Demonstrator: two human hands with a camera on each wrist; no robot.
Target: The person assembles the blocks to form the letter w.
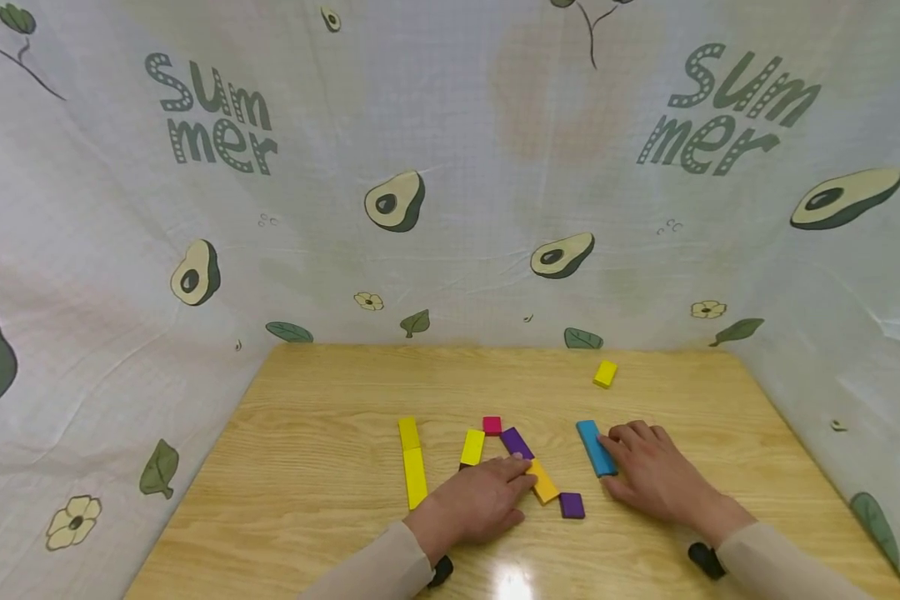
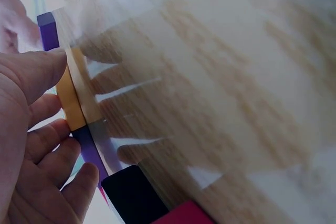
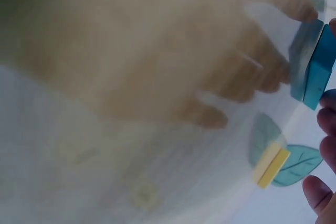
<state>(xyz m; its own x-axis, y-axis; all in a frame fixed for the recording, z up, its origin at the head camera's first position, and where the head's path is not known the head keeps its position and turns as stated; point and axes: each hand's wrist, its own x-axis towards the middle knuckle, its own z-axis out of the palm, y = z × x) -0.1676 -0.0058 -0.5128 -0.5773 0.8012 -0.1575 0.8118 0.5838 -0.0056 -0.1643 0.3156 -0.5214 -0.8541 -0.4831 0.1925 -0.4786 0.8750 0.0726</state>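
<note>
My left hand (image 1: 478,498) reaches over the middle of the table, its fingers loosely extended against an orange block (image 1: 545,483) and a long purple block (image 1: 517,442) set end to end. In the left wrist view, the thumb touches the orange block's side near one end. A small purple block (image 1: 572,506) sits off the orange block's near end. On the right, my right hand (image 1: 656,471) holds a blue block (image 1: 594,447) between thumb and index finger, with the block lying flat on the table.
Near the left hand stand a pink block (image 1: 492,426), a yellow block (image 1: 472,447) and a black block (image 2: 135,193). Farther left, two yellow blocks (image 1: 415,477) form a line. Another yellow block (image 1: 605,374) lies toward the back. Printed cloth (image 1: 450,275) walls the wooden table (image 1: 307,467).
</note>
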